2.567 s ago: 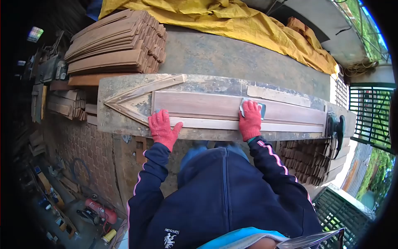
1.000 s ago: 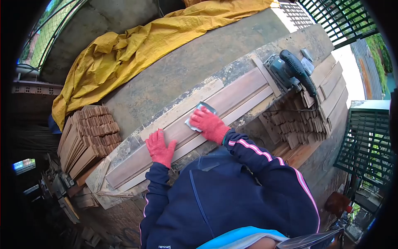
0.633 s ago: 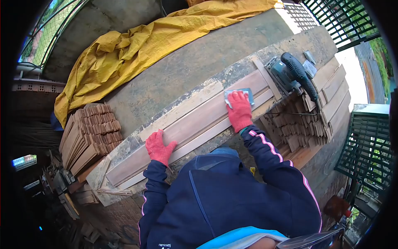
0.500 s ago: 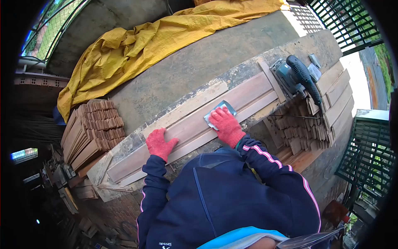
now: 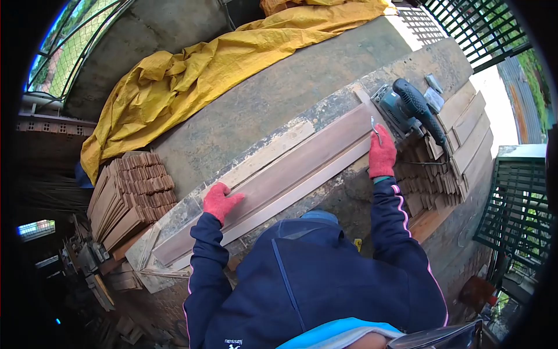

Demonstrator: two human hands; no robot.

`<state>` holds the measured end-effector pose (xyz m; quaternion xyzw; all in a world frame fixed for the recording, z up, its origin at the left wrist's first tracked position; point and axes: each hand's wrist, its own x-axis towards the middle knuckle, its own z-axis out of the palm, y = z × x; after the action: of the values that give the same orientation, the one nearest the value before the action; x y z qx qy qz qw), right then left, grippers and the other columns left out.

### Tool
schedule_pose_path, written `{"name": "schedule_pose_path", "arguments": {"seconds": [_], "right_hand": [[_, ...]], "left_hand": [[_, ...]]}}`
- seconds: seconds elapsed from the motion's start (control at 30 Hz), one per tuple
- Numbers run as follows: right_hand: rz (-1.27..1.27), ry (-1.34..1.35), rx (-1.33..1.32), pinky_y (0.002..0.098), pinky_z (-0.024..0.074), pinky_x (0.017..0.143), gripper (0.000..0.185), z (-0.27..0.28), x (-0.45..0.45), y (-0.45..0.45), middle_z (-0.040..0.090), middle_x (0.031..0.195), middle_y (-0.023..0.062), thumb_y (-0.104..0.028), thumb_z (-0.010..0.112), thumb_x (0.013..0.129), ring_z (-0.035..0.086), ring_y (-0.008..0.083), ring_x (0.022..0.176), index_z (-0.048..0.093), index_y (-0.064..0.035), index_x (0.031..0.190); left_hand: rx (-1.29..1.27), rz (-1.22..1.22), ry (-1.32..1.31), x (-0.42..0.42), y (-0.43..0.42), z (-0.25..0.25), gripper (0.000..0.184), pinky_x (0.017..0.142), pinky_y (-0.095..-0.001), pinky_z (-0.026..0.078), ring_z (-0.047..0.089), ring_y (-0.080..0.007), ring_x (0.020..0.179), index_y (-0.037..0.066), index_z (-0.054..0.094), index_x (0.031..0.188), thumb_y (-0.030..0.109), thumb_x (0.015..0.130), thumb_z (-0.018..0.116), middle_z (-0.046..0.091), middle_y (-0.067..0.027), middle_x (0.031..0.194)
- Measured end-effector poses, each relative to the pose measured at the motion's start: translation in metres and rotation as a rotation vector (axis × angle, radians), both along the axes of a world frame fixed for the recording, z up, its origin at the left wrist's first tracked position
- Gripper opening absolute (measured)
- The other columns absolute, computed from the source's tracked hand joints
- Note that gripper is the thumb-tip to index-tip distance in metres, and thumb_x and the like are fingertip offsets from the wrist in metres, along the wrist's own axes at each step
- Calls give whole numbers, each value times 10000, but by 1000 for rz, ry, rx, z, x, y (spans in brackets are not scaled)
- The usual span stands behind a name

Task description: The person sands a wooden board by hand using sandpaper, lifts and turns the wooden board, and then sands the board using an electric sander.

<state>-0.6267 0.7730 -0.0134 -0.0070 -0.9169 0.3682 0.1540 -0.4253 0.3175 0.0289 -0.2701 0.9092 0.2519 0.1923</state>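
Note:
A long reddish-brown wooden board (image 5: 290, 171) lies slantwise on the bench, with grooves along its length. My left hand (image 5: 221, 202), in a red glove, rests on the board's left part with thumb and fingers apart. At the right end of the board, my right hand (image 5: 382, 154), also gloved in red, is closed around a sheet of sandpaper (image 5: 375, 128), seen nearly edge-on. A pale wooden strip (image 5: 261, 152) lies along the board's far side, and a short crosspiece (image 5: 363, 96) sits at its right end.
A teal power sander (image 5: 401, 104) with a black handle stands just past my right hand. Stacked wooden slats (image 5: 465, 128) lie at the right, and another stack (image 5: 131, 195) at the left. A yellow tarp (image 5: 192, 75) covers the bench's far edge.
My right hand has slid rightward along the board with the sandpaper, from the middle to the right end, and the sandpaper now stands more on edge. My left hand stays on the board.

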Motion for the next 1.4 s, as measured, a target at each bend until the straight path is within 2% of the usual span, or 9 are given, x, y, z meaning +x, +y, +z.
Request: {"name": "schedule_pose_path", "arguments": {"seconds": [0.2, 0.3, 0.53, 0.73, 0.93, 1.07, 1.2, 1.3, 1.4], "right_hand": [[-205, -36, -47, 373, 469, 997, 306, -8, 4, 17, 668, 1227, 151, -205, 631, 951, 625, 294, 1149, 668, -58, 1217], [-230, 2, -10, 366, 481, 974, 313, -14, -2, 19, 676, 1218, 144, -214, 632, 957, 642, 287, 1121, 665, -67, 1231], [-112, 110, 99, 377, 476, 983, 315, -2, -15, 6, 663, 1235, 154, -206, 617, 967, 626, 316, 1137, 653, -67, 1248], [104, 255, 128, 419, 454, 1027, 315, 23, -21, -43, 663, 1232, 152, -167, 644, 937, 604, 319, 1186, 657, -74, 1238], [482, 148, 106, 476, 388, 1091, 349, 20, 14, -95, 648, 1263, 139, -149, 681, 896, 574, 343, 1226, 657, -97, 1241], [701, 59, 315, 481, 330, 1131, 384, -4, 50, -112, 607, 1330, 147, -158, 677, 905, 512, 347, 1304, 635, -114, 1285], [726, 74, 467, 548, 275, 1148, 429, -25, 60, -120, 561, 1370, 164, -142, 682, 870, 449, 380, 1342, 613, -103, 1292], [760, 67, 466, 525, 271, 1153, 428, -31, 54, -115, 544, 1401, 173, -124, 654, 891, 449, 372, 1352, 600, -100, 1315], [740, 88, 549, 497, 267, 1159, 388, -33, 53, -118, 559, 1385, 174, -154, 628, 928, 460, 354, 1346, 610, -106, 1313]], "left_hand": [[245, -261, 162, 6, -2, 11, 634, 828, -392, 509, 663, -317, 949, 63, 676, 1136, 480, 684, 828, 701, -149, 1024], [287, -190, -204, -1, -3, 16, 559, 825, -394, 508, 671, -317, 939, 61, 715, 1097, 472, 725, 792, 713, -158, 993], [257, -213, -48, 13, 1, 62, 412, 787, -393, 508, 681, -294, 869, 57, 746, 969, 415, 765, 760, 707, -171, 893], [416, -104, -234, 21, -5, 79, 346, 694, -329, 494, 608, -93, 736, 20, 738, 994, 300, 794, 781, 694, -55, 774], [617, 97, -168, 54, 0, 32, 394, 774, -352, 510, 675, -215, 821, 42, 733, 983, 382, 787, 761, 717, -135, 850], [52, 62, 408, 83, -9, -10, 484, 919, -393, 484, 624, -281, 1068, 114, 690, 1151, 380, 756, 778, 669, -124, 1166], [-270, 235, 434, 136, 5, 8, 588, 1032, -427, 423, 531, -333, 1224, 129, 624, 1262, 351, 746, 795, 588, -121, 1324], [-655, 787, 435, 212, -3, -12, 783, 1137, -505, 252, 367, -377, 1354, 166, 482, 1402, 421, 734, 801, 450, -168, 1437], [-799, 1404, 318, 311, -29, -10, 863, 1109, -501, 309, 385, -368, 1353, 65, 426, 1423, 414, 735, 813, 442, -206, 1434]]}}
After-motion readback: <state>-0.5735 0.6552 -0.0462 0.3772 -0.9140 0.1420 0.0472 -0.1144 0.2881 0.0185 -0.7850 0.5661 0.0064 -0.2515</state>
